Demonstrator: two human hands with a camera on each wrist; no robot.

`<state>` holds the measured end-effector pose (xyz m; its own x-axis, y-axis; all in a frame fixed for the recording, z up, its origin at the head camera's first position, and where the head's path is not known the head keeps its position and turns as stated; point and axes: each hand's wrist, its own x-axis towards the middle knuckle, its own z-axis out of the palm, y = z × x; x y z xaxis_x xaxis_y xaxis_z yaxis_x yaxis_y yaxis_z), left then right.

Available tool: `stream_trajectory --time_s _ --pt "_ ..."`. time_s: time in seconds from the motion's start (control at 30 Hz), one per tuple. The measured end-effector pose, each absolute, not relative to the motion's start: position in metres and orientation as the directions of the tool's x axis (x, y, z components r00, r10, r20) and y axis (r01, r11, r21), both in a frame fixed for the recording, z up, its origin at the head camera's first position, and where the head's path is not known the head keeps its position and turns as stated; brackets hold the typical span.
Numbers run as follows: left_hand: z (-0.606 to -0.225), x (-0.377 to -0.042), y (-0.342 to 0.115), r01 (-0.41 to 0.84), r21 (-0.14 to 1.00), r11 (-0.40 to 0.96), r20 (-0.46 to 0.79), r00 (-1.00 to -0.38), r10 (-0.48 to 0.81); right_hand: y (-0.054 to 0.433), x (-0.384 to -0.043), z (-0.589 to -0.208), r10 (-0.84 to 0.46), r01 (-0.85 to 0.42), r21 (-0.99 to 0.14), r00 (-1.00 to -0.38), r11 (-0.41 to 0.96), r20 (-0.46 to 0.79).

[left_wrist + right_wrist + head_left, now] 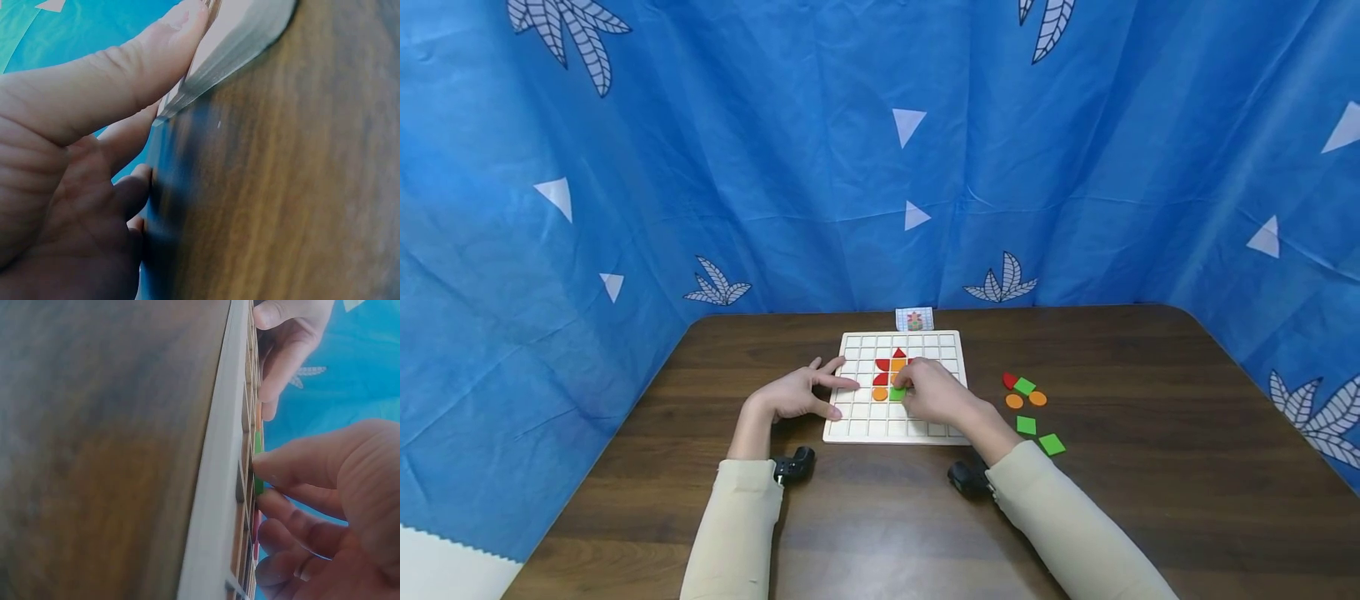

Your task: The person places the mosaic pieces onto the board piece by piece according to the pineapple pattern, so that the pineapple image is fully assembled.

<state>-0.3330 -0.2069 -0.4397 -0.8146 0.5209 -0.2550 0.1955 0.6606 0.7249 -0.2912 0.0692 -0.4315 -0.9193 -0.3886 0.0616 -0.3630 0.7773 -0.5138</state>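
Green tile [259, 484] | pinched by right hand [936, 393] | to be squared up, then pressed flat | board [859, 428] touched by left hand [793, 393], fingers spread

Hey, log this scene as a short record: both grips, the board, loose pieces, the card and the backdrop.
Left grip: at the board's left edge, fingers spread
Right grip: pinches a green piece at the board
Board: white grid, bearing a red triangle and an orange circle, among others
Loose: right of the board; one red, two orange, three green
Card: behind the board
Backdrop: blue, patterned
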Motion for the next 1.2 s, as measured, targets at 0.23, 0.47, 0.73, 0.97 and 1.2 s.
stream_trajectory --time_s 0.23,0.47,0.73,0.97,1.2 --pt "-0.440 -0.334 -0.208 0.202 0.716 0.668 -0.258 -0.812 0.523 0.070 -0.293 -0.434 -0.385 -0.368 -0.537 -0.919 0.759 0.085" --pt "-0.441 -0.333 -0.210 0.207 0.714 0.668 -0.254 -0.813 0.524 0.071 -0.293 -0.434 -0.389 -0.353 -0.567 -0.919 0.745 0.061" --pt "-0.440 -0.333 -0.206 0.208 0.696 0.687 -0.257 -0.821 0.509 0.088 -0.286 -0.425 -0.396 -0.338 -0.578 -0.918 0.743 0.027" --pt "-0.441 -0.334 -0.205 0.193 0.711 0.676 -0.255 -0.825 0.504 0.112 -0.277 -0.416 -0.366 -0.298 -0.578 -0.930 0.760 -0.002" --pt "-0.441 -0.335 -0.207 0.205 0.711 0.673 -0.252 -0.819 0.516 0.146 -0.268 -0.416 -0.364 -0.315 -0.563 -0.931 0.765 0.025"
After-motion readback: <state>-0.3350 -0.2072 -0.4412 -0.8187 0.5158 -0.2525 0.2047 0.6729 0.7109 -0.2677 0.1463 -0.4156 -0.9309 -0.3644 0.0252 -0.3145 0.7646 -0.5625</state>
